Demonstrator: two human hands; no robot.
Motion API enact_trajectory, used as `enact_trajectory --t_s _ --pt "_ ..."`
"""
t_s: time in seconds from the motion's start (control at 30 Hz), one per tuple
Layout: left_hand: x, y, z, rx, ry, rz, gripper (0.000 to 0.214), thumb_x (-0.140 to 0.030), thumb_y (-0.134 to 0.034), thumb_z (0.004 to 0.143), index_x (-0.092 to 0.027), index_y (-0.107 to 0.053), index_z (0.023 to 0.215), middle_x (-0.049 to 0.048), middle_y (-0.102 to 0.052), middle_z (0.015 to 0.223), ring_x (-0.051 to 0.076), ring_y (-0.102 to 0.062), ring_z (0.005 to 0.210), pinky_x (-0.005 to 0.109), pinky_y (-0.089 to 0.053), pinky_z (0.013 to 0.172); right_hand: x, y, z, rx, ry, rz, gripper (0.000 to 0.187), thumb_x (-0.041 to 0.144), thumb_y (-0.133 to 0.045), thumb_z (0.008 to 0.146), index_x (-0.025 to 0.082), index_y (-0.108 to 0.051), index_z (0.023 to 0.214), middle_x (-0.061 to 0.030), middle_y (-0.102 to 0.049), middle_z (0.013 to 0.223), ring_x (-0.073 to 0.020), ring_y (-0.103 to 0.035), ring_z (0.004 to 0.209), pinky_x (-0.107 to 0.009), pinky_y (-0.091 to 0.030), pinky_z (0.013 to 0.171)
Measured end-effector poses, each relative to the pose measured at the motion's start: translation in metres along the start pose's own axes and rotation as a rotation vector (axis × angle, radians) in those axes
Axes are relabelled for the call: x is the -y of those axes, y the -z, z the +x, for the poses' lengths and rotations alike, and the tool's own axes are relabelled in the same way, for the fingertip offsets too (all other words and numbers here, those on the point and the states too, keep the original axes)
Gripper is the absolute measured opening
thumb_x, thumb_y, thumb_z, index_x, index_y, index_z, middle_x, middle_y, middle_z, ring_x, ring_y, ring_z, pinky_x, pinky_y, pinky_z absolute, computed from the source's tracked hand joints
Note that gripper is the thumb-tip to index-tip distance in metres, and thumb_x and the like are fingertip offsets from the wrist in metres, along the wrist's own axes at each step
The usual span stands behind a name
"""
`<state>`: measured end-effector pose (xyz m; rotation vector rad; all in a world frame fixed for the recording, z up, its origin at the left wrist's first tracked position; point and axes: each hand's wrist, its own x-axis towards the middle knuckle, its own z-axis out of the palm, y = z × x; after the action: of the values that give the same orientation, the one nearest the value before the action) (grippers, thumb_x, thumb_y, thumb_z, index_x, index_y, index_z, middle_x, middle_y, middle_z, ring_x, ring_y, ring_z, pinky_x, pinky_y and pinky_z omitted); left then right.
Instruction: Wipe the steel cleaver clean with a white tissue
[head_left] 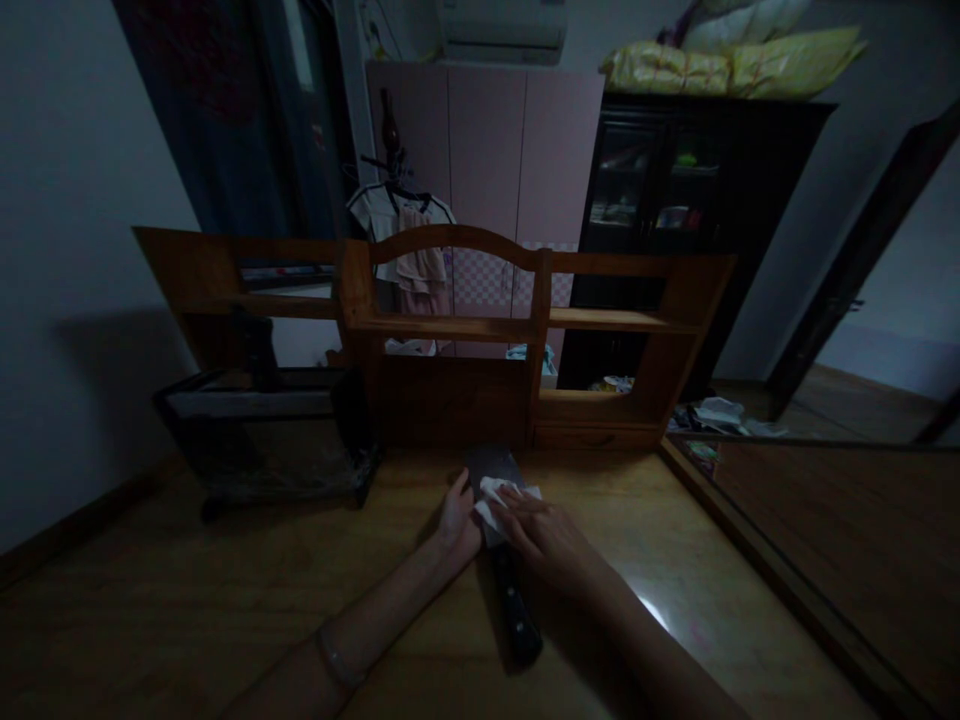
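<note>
A cleaver (491,468) with a broad grey blade and a black handle (516,606) lies flat on the wooden desk (247,600), blade pointing away from me. My left hand (457,518) rests against the blade's left edge, fingers together and laid along it. My right hand (541,532) presses a white tissue (491,497) onto the blade near the handle, fingers bent over the tissue.
A wooden shelf unit (525,330) stands at the desk's back edge. A dark wire basket (262,430) sits at the back left. The desk's right edge (750,560) drops to the wooden floor. Wardrobes and a dark cabinet stand behind.
</note>
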<state>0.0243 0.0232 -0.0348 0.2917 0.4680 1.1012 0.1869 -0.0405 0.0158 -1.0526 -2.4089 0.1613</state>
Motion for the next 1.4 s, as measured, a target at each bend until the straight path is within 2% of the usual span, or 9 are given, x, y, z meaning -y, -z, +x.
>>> enact_trajectory --t_s 0.27,0.43,0.57,0.7,0.8,0.93,1.07,1.17,1.4 --pt "0.0 -0.013 -0.007 -0.015 -0.015 0.04 0.046 -0.042 -0.037 0.1 -0.005 -0.061 0.114 0.0182 -0.07 0.102 0.029 -0.067 0.101 0.042 -0.044 0.1 -0.023 -0.008 0.0 -0.061 -0.221 -0.129 0.037 0.019 -0.034 0.105 0.014 -0.059 0.132 -0.0113 -0.055 0.136 -0.0241 -0.051 0.127 -0.039 -0.046 0.105" --pt "0.0 -0.012 -0.006 0.004 -0.005 0.043 0.046 -0.041 -0.04 0.099 -0.006 -0.059 0.12 0.0177 -0.07 0.108 0.028 -0.066 0.105 0.041 -0.044 0.101 -0.033 -0.007 -0.002 -0.122 -0.222 -0.231 0.039 0.012 -0.033 0.102 0.006 -0.056 0.134 -0.0182 -0.048 0.141 -0.0261 -0.04 0.136 -0.043 -0.041 0.11" --pt "-0.001 -0.011 -0.006 0.029 -0.004 0.025 0.045 -0.041 -0.04 0.099 -0.005 -0.06 0.118 0.0171 -0.07 0.104 0.027 -0.068 0.098 0.039 -0.047 0.096 -0.024 0.001 -0.001 -0.142 -0.101 -0.143 0.042 0.015 -0.029 0.105 0.012 -0.049 0.142 -0.0116 -0.043 0.147 -0.0211 -0.033 0.14 -0.046 -0.028 0.118" --pt "-0.001 -0.011 -0.006 -0.114 -0.034 0.035 0.035 -0.037 -0.044 0.098 -0.008 -0.063 0.101 0.0119 -0.071 0.083 0.023 -0.069 0.074 0.036 -0.052 0.082 -0.008 0.001 0.0 -0.016 0.042 -0.015 0.042 0.024 -0.029 0.108 0.025 -0.043 0.147 -0.0024 -0.043 0.148 -0.018 -0.026 0.143 -0.048 -0.019 0.12" --pt "-0.002 -0.012 -0.007 -0.143 -0.039 0.031 0.031 -0.035 -0.047 0.097 -0.009 -0.062 0.09 0.0102 -0.068 0.075 0.021 -0.067 0.066 0.033 -0.053 0.075 -0.002 -0.002 -0.001 0.089 0.064 0.039 0.043 0.029 -0.03 0.108 0.028 -0.036 0.15 0.0 -0.039 0.151 -0.0187 -0.021 0.145 -0.048 -0.016 0.121" --pt "-0.001 -0.015 -0.008 -0.147 -0.042 -0.003 0.032 -0.034 -0.045 0.098 -0.008 -0.062 0.091 0.0108 -0.068 0.078 0.021 -0.068 0.071 0.033 -0.052 0.08 -0.003 -0.003 -0.001 0.145 0.036 0.06 0.045 0.035 -0.029 0.108 0.029 -0.029 0.153 0.0023 -0.026 0.157 -0.0199 -0.013 0.147 -0.047 -0.015 0.122" --pt "-0.001 -0.015 -0.008 -0.083 -0.042 -0.009 0.036 -0.035 -0.042 0.099 -0.006 -0.063 0.101 0.0137 -0.07 0.087 0.024 -0.07 0.084 0.035 -0.05 0.09 -0.008 -0.004 -0.001 0.14 -0.015 0.087 0.048 0.038 -0.027 0.108 0.024 -0.027 0.154 0.0 -0.019 0.159 -0.0198 -0.008 0.148 -0.043 -0.016 0.122" --pt "-0.001 -0.015 -0.008 -0.037 -0.032 -0.008 0.04 -0.036 -0.038 0.101 -0.005 -0.062 0.107 0.0161 -0.071 0.096 0.025 -0.069 0.093 0.035 -0.048 0.094 -0.01 -0.006 -0.002 0.13 -0.044 0.105 0.051 0.038 -0.026 0.108 0.019 -0.025 0.155 -0.0021 -0.017 0.159 -0.019 -0.005 0.148 -0.041 -0.016 0.122" --pt "-0.002 -0.018 -0.01 -0.039 -0.01 0.005 0.042 -0.038 -0.038 0.101 -0.005 -0.061 0.112 0.0169 -0.071 0.102 0.026 -0.069 0.096 0.037 -0.048 0.095 -0.019 -0.014 0.0 0.061 -0.126 0.076 0.05 0.035 -0.028 0.108 0.016 -0.027 0.154 -0.0047 -0.018 0.159 -0.02 -0.007 0.147 -0.042 -0.019 0.122"
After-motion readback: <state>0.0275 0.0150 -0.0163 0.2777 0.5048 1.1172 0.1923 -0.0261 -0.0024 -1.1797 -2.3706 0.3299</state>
